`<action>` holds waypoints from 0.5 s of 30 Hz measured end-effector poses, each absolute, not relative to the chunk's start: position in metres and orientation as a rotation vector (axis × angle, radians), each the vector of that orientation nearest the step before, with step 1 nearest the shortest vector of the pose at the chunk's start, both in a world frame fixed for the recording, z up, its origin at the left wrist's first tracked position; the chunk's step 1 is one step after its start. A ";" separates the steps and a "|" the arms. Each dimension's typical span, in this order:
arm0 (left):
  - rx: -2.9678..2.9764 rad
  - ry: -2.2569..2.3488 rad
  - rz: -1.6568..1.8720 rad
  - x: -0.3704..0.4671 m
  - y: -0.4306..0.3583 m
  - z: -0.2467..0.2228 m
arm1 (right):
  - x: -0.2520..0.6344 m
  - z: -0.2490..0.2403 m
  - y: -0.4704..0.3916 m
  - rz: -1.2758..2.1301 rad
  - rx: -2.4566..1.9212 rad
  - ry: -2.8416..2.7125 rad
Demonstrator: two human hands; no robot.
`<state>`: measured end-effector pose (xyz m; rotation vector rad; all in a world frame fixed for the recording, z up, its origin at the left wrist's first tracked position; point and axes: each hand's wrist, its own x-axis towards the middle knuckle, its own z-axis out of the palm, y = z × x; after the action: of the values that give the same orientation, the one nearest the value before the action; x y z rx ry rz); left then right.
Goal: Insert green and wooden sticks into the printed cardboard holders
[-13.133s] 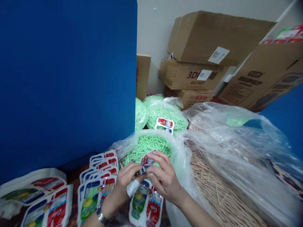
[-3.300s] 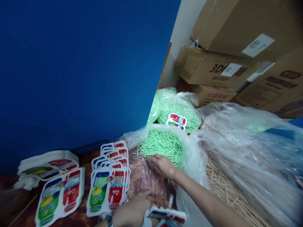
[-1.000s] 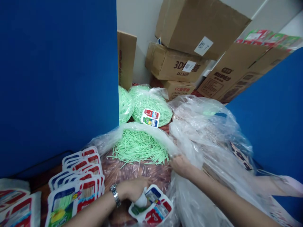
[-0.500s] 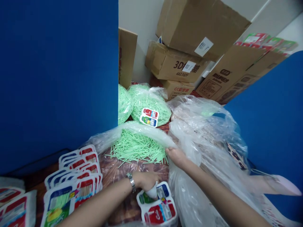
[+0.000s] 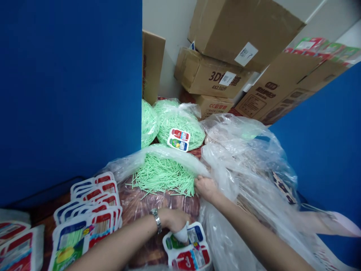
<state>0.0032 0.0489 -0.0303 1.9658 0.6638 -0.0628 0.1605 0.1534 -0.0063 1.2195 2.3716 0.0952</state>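
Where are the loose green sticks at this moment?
In the head view, the loose green sticks lie below the picture's centre, slightly left, on clear plastic. The right hand is at their right edge, the left hand below.

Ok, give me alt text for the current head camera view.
A person's right hand is at the edge of green sticks heaped in an open clear bag, while the left hand touches a red-and-green printed package. Similar packages lie overlapping at picture left; cardboard boxes are stacked behind.
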 end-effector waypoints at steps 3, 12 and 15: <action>1.973 0.663 -0.090 0.004 0.049 -0.029 | 0.160 -0.003 0.154 0.113 1.180 2.436; 1.921 0.662 -0.081 0.001 0.048 -0.026 | 0.172 -0.007 0.160 -0.061 0.710 2.809; 1.905 0.639 -0.053 0.001 0.049 -0.028 | 0.177 -0.010 0.162 -0.065 0.716 2.819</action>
<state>0.0007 0.0486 -0.0278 1.9053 0.6394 -0.0534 0.1770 0.1617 -0.0096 0.7156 2.8188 -0.0650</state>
